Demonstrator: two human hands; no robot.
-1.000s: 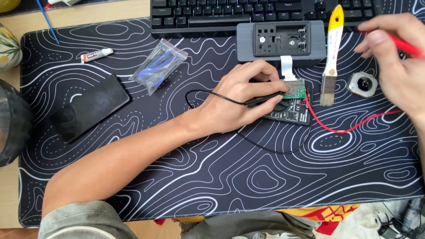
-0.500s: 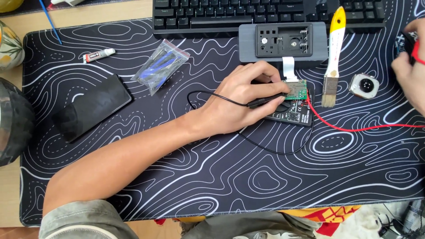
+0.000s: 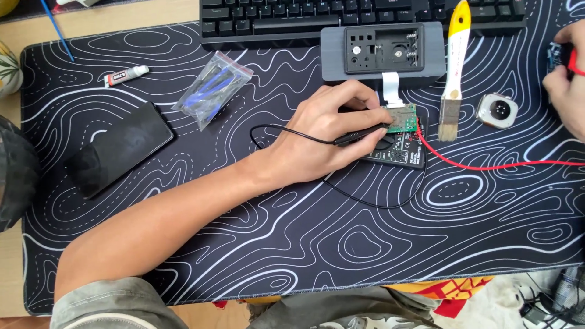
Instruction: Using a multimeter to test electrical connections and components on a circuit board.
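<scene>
My left hand (image 3: 326,131) rests mid-mat and pinches a black test probe (image 3: 359,135) whose tip touches a small green circuit board (image 3: 402,117). That board lies on a black multimeter (image 3: 402,149), partly hidden under my fingers. A white ribbon cable (image 3: 391,91) joins the board to a grey open device case (image 3: 382,50). My right hand (image 3: 567,85) is at the right edge, closed around a red probe handle (image 3: 573,62) beside a small blue part. A red lead (image 3: 487,166) runs from the meter toward it.
A black patterned desk mat (image 3: 304,244) covers the table. A yellow-handled brush (image 3: 454,73), a round watch body (image 3: 496,111), a black keyboard (image 3: 292,15), a bag of blue tools (image 3: 210,91), a glue tube (image 3: 125,75) and a black phone (image 3: 119,149) lie about.
My right hand has drawn away to the far right edge with the red probe, pulling the red lead out straight. My left hand stays on the board.
</scene>
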